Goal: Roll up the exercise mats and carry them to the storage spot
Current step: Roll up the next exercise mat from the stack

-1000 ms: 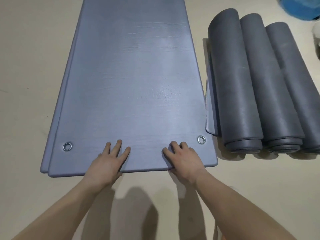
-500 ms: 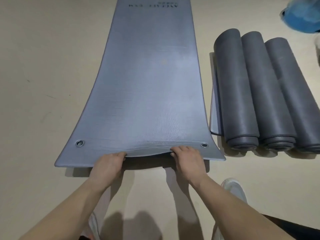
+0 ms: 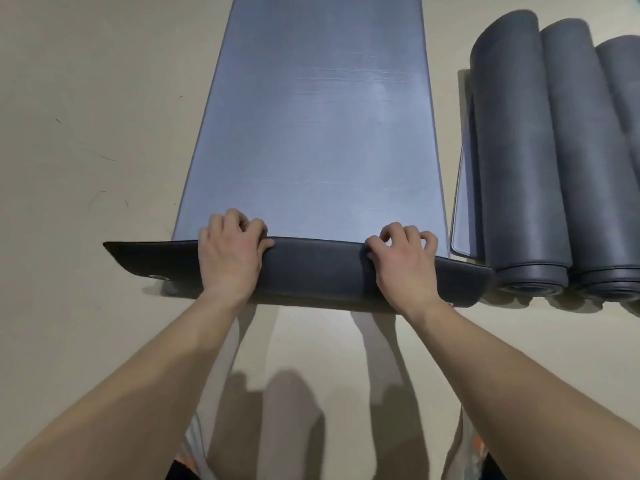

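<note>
Grey mat lies flat on the floor, long axis running from mid-frame to the top edge, its near end folded over crosswise, left grip and right grip both curled round that fold, level, so the roll should go up-frame.

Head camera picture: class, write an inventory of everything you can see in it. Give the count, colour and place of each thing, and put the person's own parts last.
mat: one, blue-grey top and dark underside, lying lengthwise on the floor in the middle, near end turned over
rolled mats: three, dark grey, side by side at the right, the third cut off by the frame
flat mat edge: one, pale blue-grey, showing beside the leftmost roll
metal ring: one plainly seen, silver, left corner of the turned-over end
floor: one, beige, all around
left hand: one, fingers curled over the turned-over end
right hand: one, gripping the same end, further right
</note>
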Motion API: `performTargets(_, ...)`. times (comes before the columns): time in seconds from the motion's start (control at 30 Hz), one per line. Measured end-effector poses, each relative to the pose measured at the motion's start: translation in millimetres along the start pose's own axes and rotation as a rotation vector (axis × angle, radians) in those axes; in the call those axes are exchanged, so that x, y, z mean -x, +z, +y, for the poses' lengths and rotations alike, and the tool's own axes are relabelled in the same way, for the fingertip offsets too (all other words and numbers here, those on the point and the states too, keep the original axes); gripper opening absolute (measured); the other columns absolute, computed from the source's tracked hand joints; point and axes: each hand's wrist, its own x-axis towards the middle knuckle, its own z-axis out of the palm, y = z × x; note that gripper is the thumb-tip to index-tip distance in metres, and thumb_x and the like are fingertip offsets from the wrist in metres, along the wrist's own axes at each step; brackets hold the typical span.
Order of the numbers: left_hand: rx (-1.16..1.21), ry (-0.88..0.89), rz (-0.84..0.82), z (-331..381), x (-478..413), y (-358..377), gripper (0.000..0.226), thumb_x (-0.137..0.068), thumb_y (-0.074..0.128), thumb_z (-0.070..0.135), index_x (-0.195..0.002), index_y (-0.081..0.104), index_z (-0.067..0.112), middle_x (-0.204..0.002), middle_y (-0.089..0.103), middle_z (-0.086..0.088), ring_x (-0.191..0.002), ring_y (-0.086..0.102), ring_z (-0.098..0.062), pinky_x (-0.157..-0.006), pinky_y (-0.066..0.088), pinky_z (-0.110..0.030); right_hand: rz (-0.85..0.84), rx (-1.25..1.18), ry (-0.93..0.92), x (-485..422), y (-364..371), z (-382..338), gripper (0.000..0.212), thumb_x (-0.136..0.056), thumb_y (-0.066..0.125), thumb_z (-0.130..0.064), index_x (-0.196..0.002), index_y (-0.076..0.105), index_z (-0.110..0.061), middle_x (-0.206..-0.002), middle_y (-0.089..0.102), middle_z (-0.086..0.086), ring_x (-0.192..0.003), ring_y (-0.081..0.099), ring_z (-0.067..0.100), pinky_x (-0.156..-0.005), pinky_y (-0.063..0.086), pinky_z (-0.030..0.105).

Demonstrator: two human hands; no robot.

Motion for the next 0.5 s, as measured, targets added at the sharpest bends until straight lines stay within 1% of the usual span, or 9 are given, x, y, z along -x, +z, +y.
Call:
performTargets(0.07, -0.044, -0.019, -0.022, -0.7, -13.7, 15.9, 0.025, -0.095, 0.065, 0.046, -0.088, 0.069, 0.022, -0.094, 0.053, -0.006, -0.087, 0.045, -0.03, -0.072, 0.029, -0.038, 0.029, 0.085, -0.006, -2.0, 9.2, -3.7, 0.015, -0.084, 0.071, -0.015, -0.097, 0.071, -0.023, -0.103, 0.057, 0.005, -0.09, 0.051, 0.03, -0.089, 0.028, 0.046)
performTargets(0.1, -0.036, -0.035, -0.046, -1.5, -16.6, 24.9, 0.027, -0.095, 0.064, 0.047, -0.089, 0.072, 0.022, -0.095, 0.054, -0.005, -0.088, 0.045, -0.029, -0.073, 0.028, -0.037, 0.031, 0.093, -0.03, 0.3, 13.3, -5.7, 0.01, -0.091, 0.066, -0.025, -0.1, 0.07, -0.022, -0.103, 0.057, 0.005, -0.091, 0.051, 0.03, -0.088, 0.029, 0.045)
performTargets(0.17, 0.031, -0.07, -0.087, -3.7, -13.2, 39.9, 0.032, -0.097, 0.058, 0.05, -0.094, 0.076, 0.022, -0.098, 0.058, -0.002, -0.091, 0.047, -0.028, -0.074, 0.031, -0.036, -0.047, 0.067, -0.037, 10.0, 21.0, -9.1, 0.041, -0.095, 0.051, -0.054, -0.11, 0.066, -0.02, -0.108, 0.058, 0.005, -0.096, 0.052, 0.031, -0.092, 0.034, 0.047)
performTargets(0.2, 0.075, -0.061, -0.105, -6.4, -6.3, 45.8, 0.036, -0.098, 0.055, 0.052, -0.099, 0.076, 0.023, -0.102, 0.061, -0.001, -0.095, 0.049, -0.027, -0.076, 0.035, -0.036, -0.103, 0.045, -0.033, 15.0, 24.0, -10.0, 0.06, -0.089, 0.048, -0.069, -0.117, 0.063, -0.018, -0.115, 0.058, 0.006, -0.101, 0.052, 0.031, -0.097, 0.035, 0.049)
performTargets(0.27, 0.157, 0.02, -0.202, -17.0, 15.3, 53.8, 0.052, -0.094, 0.051, 0.062, -0.12, 0.072, 0.021, -0.12, 0.063, -0.001, -0.111, 0.052, -0.027, -0.093, 0.044, -0.039, -0.219, 0.047, -0.051, 23.2, 32.2, -9.7, 0.095, -0.071, 0.05, -0.087, -0.133, 0.054, -0.016, -0.125, 0.055, 0.008, -0.11, 0.05, 0.034, -0.105, 0.033, 0.053)
performTargets(0.3, 0.173, 0.077, -0.294, -25.5, 27.6, 55.8, 0.068, -0.089, 0.052, 0.071, -0.133, 0.065, 0.02, -0.132, 0.06, -0.001, -0.121, 0.051, -0.026, -0.105, 0.042, -0.041, -0.275, 0.069, -0.064, 26.3, 36.4, -9.3, 0.104, -0.065, 0.052, -0.091, -0.138, 0.05, -0.017, -0.127, 0.053, 0.008, -0.112, 0.049, 0.034, -0.107, 0.032, 0.054)
performTargets(0.37, 0.129, 0.194, -0.461, -43.0, 46.0, 60.2, 0.098, -0.075, 0.057, 0.082, -0.149, 0.048, 0.019, -0.149, 0.051, 0.0, -0.136, 0.045, -0.024, -0.119, 0.031, -0.045, -0.339, 0.096, -0.089, 28.5, 40.5, -11.1, 0.104, -0.064, 0.059, -0.088, -0.141, 0.044, -0.021, -0.126, 0.052, 0.007, -0.112, 0.049, 0.033, -0.108, 0.032, 0.054)
performTargets(0.4, 0.106, 0.228, -0.496, -48.5, 50.9, 61.6, 0.1, -0.073, 0.061, 0.081, -0.15, 0.045, 0.019, -0.151, 0.05, 0.0, -0.138, 0.045, -0.024, -0.12, 0.029, -0.045, -0.351, 0.099, -0.105, 29.4, 40.8, -13.4, 0.098, -0.067, 0.061, -0.085, -0.141, 0.044, -0.023, -0.125, 0.053, 0.007, -0.111, 0.05, 0.033, -0.107, 0.034, 0.053)
performTargets(0.5, 0.114, 0.21, -0.486, -43.9, 56.8, 53.4, 0.073, -0.081, 0.067, 0.064, -0.139, 0.053, 0.022, -0.135, 0.062, 0.002, -0.12, 0.057, -0.022, -0.106, 0.041, -0.038, -0.447, 0.109, -0.147, 34.6, 34.9, -18.9, 0.083, -0.081, 0.052, -0.081, -0.141, 0.043, -0.024, -0.124, 0.055, 0.006, -0.113, 0.053, 0.032, -0.102, 0.039, 0.048)
